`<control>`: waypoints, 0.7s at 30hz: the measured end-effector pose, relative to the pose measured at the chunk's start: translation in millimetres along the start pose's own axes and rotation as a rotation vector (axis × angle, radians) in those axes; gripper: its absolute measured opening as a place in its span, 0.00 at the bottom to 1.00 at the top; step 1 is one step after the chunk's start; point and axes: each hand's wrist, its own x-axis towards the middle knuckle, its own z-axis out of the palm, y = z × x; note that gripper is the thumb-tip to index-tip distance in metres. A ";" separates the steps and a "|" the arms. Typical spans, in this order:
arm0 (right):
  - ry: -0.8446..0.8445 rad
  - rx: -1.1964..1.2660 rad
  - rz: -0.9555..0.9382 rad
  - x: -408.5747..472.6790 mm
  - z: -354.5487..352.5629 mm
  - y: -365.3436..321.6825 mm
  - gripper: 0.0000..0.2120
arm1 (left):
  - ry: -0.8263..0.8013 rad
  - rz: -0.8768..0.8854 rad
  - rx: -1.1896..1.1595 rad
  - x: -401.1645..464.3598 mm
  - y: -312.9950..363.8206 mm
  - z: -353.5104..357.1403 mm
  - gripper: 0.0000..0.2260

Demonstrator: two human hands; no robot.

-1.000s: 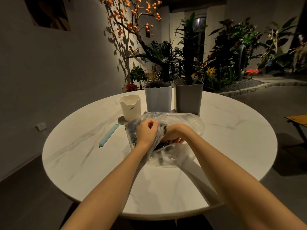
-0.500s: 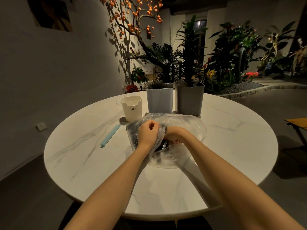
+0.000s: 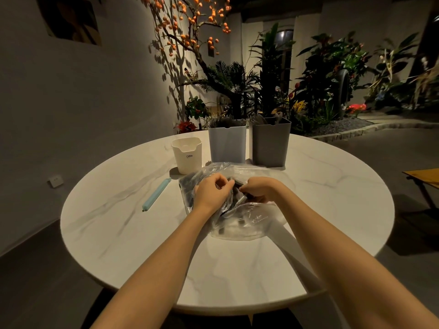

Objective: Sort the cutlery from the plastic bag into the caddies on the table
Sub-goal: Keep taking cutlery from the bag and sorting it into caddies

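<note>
Hands at the bag mouth, cutlery not yet out

Clip, pale blue, lies well left of the bag on the bare table, slanting away from the person. Next, behind and left of the bag, stands a white caddy. The left hand sits on the bag's left part, fingers curled and pinching the plastic at the mouth. The bag lies mid-table, crumpled, with dark cutlery inside it; a handle points out toward the person between the two hands, so its long axis seems to run near to far. The right hand is just right of the left, fingers curled down into the opening; whether it has hold of a piece or only plastic I cannot tell. It looks the nearer hand to the cutlery. Straight behind the bag stand a light caddy and, right of that, a grey caddy, both already holding pieces and close behind the bag. Right of the bag the table is open marble out to its edge, so there is room to draw a piece out that way before lifting it over a rim.
</note>
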 end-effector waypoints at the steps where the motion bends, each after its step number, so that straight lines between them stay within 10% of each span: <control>1: -0.003 0.050 0.008 -1.0 -0.7 0.4 0.13 | 0.002 -0.007 0.002 -0.6 0.9 -0.1 0.12; 21: -0.062 0.476 0.056 6.6 5.7 3.8 0.16 | -0.033 0.005 0.043 -6.5 6.8 -2.4 0.12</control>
